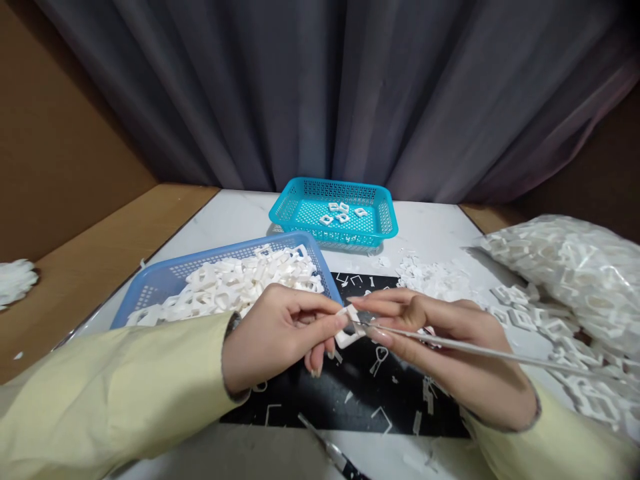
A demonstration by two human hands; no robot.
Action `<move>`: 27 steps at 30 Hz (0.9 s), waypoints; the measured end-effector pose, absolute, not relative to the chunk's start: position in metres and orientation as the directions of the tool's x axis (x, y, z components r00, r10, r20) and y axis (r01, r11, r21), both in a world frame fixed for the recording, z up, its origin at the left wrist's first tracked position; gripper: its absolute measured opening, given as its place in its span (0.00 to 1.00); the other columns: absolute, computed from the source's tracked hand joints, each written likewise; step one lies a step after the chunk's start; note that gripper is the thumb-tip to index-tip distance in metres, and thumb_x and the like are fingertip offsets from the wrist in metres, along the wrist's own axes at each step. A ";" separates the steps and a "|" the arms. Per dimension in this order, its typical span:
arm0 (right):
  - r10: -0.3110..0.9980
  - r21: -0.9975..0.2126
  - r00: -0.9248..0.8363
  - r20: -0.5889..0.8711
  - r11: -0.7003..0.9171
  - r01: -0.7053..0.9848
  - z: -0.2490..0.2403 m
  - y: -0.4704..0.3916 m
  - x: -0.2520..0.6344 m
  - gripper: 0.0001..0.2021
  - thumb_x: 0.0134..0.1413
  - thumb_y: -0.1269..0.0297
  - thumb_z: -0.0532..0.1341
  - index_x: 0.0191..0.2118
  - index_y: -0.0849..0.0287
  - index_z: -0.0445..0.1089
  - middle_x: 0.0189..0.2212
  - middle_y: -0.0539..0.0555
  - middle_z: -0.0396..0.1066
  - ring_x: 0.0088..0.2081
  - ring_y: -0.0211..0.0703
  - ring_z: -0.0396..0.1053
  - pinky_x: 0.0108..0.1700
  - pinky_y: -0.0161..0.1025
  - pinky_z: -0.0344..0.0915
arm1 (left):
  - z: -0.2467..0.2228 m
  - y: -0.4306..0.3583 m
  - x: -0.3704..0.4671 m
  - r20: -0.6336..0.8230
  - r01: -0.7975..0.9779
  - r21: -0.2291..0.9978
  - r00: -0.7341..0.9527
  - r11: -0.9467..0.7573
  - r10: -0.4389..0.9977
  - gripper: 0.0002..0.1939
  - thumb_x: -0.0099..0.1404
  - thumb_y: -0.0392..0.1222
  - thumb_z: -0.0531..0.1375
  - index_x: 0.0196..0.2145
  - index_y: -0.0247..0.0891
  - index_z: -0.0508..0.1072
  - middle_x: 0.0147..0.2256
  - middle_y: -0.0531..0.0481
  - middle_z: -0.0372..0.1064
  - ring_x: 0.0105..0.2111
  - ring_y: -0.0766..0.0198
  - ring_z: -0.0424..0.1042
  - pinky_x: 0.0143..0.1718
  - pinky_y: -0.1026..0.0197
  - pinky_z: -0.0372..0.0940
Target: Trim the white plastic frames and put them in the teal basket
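Note:
My left hand (285, 337) pinches a small white plastic frame (347, 339) between thumb and fingers, above the black mat (340, 403). My right hand (450, 333) grips a thin metal-tipped tool (373, 325), its tip at the frame's right side. From its fingers a long pale grey shaft or cord (480, 347) runs off to the right; which one it is I cannot tell. The fingers partly cover the frame and the tool's tip. At the near edge of the mat lies a slim knife (330, 453) with a dark handle.
Many white frames fill a blue basket (165, 277) at left. Several sit in a turquoise basket (385, 223) at the back. White scraps (435, 277) lie heaped beyond the mat; others are strewn over it. A clear bag (575, 260) of frames bulges at right, with loose ones (555, 327) before it.

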State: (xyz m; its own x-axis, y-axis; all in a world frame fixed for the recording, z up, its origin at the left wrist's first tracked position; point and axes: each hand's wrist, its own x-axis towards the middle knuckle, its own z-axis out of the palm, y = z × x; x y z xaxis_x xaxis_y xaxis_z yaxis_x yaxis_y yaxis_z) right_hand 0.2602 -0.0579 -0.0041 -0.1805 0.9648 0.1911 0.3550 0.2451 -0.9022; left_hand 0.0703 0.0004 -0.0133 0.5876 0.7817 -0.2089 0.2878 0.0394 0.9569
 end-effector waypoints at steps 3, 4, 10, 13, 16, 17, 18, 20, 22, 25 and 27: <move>0.993 -0.960 -0.084 0.081 0.100 0.262 0.001 -0.059 0.260 0.12 0.47 0.66 0.63 0.19 0.58 0.61 0.30 0.50 0.74 0.46 0.46 0.68 0.44 0.36 0.68 | -0.013 0.004 0.071 -0.194 0.260 0.965 0.579 0.047 0.792 0.07 0.57 0.42 0.58 0.29 0.34 0.72 0.18 0.55 0.67 0.15 0.70 0.67 0.19 0.69 0.63; 0.997 -0.974 -0.064 0.047 0.060 0.220 0.003 -0.059 0.260 0.13 0.47 0.65 0.63 0.18 0.58 0.61 0.27 0.50 0.74 0.46 0.47 0.68 0.43 0.36 0.68 | -0.013 0.006 0.072 -0.201 0.246 0.967 0.576 0.067 0.793 0.08 0.58 0.42 0.58 0.29 0.34 0.72 0.18 0.55 0.67 0.16 0.69 0.67 0.19 0.68 0.63; 0.998 -0.983 -0.014 -0.059 -0.055 0.177 -0.004 -0.057 0.251 0.10 0.46 0.62 0.64 0.20 0.58 0.65 0.26 0.51 0.74 0.46 0.49 0.67 0.42 0.36 0.68 | -0.011 0.012 0.074 -0.264 0.155 0.964 0.560 0.214 0.785 0.09 0.57 0.43 0.59 0.32 0.34 0.68 0.19 0.53 0.69 0.21 0.67 0.70 0.25 0.65 0.68; 1.000 -0.977 0.005 -0.022 -0.022 0.212 -0.011 -0.056 0.247 0.10 0.47 0.64 0.63 0.21 0.58 0.64 0.26 0.49 0.74 0.44 0.44 0.69 0.40 0.32 0.67 | -0.012 0.012 0.075 -0.287 0.133 0.956 0.595 0.261 0.751 0.10 0.57 0.43 0.60 0.33 0.34 0.67 0.21 0.51 0.70 0.24 0.65 0.72 0.27 0.64 0.68; 0.999 -0.963 0.025 0.029 0.022 0.269 -0.014 -0.056 0.245 0.10 0.47 0.65 0.63 0.20 0.59 0.63 0.27 0.47 0.74 0.38 0.37 0.72 0.35 0.27 0.66 | -0.013 0.011 0.075 -0.305 0.120 0.947 0.627 0.298 0.717 0.11 0.56 0.43 0.61 0.34 0.35 0.66 0.25 0.50 0.71 0.29 0.63 0.73 0.30 0.63 0.69; 0.999 -0.958 0.025 0.047 0.038 0.285 -0.014 -0.056 0.246 0.11 0.47 0.65 0.63 0.20 0.59 0.63 0.28 0.46 0.74 0.37 0.35 0.72 0.34 0.25 0.66 | -0.012 0.010 0.075 -0.313 0.122 0.944 0.631 0.308 0.710 0.12 0.55 0.43 0.62 0.35 0.35 0.65 0.27 0.50 0.71 0.30 0.63 0.74 0.31 0.63 0.68; 0.998 -0.951 0.015 0.067 0.059 0.303 -0.014 -0.056 0.246 0.10 0.48 0.65 0.62 0.21 0.59 0.63 0.28 0.46 0.74 0.36 0.34 0.72 0.33 0.24 0.65 | -0.011 0.010 0.075 -0.319 0.126 0.942 0.629 0.312 0.709 0.13 0.55 0.43 0.62 0.35 0.35 0.65 0.28 0.49 0.71 0.31 0.62 0.74 0.32 0.62 0.68; 0.992 -0.931 -0.024 0.123 0.124 0.342 -0.012 -0.056 0.248 0.08 0.50 0.67 0.61 0.23 0.58 0.64 0.28 0.44 0.73 0.35 0.31 0.71 0.33 0.23 0.65 | -0.009 0.011 0.074 -0.315 0.138 0.946 0.617 0.294 0.721 0.12 0.55 0.44 0.62 0.34 0.35 0.66 0.29 0.49 0.71 0.31 0.61 0.73 0.32 0.61 0.68; 0.981 -0.897 -0.074 0.179 0.193 0.398 -0.010 -0.057 0.250 0.07 0.51 0.68 0.60 0.24 0.58 0.65 0.29 0.43 0.73 0.34 0.30 0.71 0.33 0.22 0.64 | -0.008 0.012 0.074 -0.286 0.166 0.958 0.599 0.232 0.748 0.11 0.55 0.46 0.61 0.31 0.35 0.68 0.28 0.49 0.71 0.32 0.62 0.72 0.32 0.61 0.67; 0.963 -0.827 -0.154 0.220 0.268 0.495 -0.010 -0.058 0.254 0.05 0.52 0.68 0.59 0.26 0.56 0.66 0.29 0.44 0.72 0.33 0.30 0.71 0.33 0.24 0.64 | -0.007 0.015 0.073 -0.205 0.238 0.968 0.594 0.073 0.778 0.12 0.55 0.48 0.60 0.28 0.35 0.72 0.30 0.49 0.71 0.32 0.62 0.70 0.33 0.62 0.66; 0.944 -0.775 -0.224 0.241 0.326 0.542 -0.011 -0.059 0.256 0.02 0.53 0.67 0.58 0.31 0.56 0.67 0.28 0.45 0.72 0.32 0.31 0.70 0.32 0.25 0.64 | -0.008 0.016 0.072 -0.155 0.284 0.958 0.595 -0.027 0.788 0.12 0.54 0.48 0.61 0.29 0.35 0.73 0.33 0.48 0.71 0.34 0.61 0.70 0.36 0.61 0.65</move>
